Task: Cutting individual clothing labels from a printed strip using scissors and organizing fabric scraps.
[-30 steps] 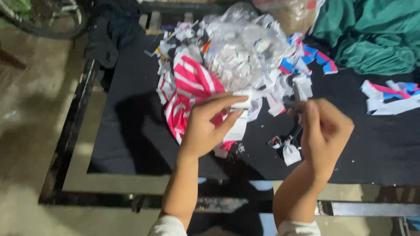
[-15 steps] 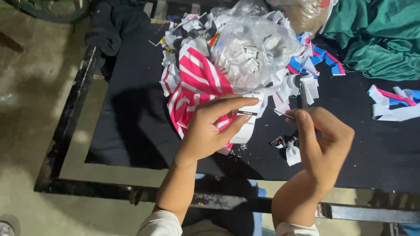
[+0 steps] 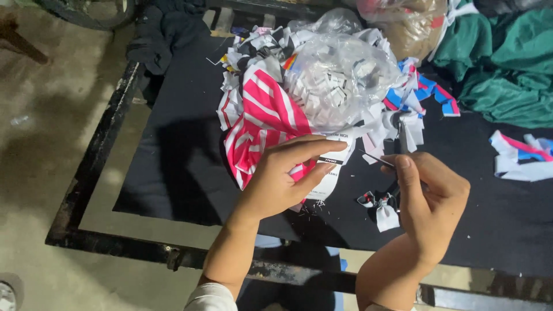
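Hands sit slightly farther apart than half a second ago, label pulled a bit lower. Left hand (image 3: 276,184) pinches the white label (image 3: 329,173) between thumb and fingertips, beside the pink-striped fabric (image 3: 259,124). Right hand (image 3: 429,201) is closed on a thin metal tool (image 3: 377,160), probably a snipper; mostly hidden. Black table mat (image 3: 178,167), concrete floor (image 3: 52,144) at left, green cloth (image 3: 507,75) cut off at right.

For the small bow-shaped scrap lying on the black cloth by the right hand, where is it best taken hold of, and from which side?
Probably at its pinched middle knot, coming straight down from above. The bow-shaped scrap lies flat on the black cloth, its tails flaring out from a narrow waist; the right hand is beside it, so that side is crowded.
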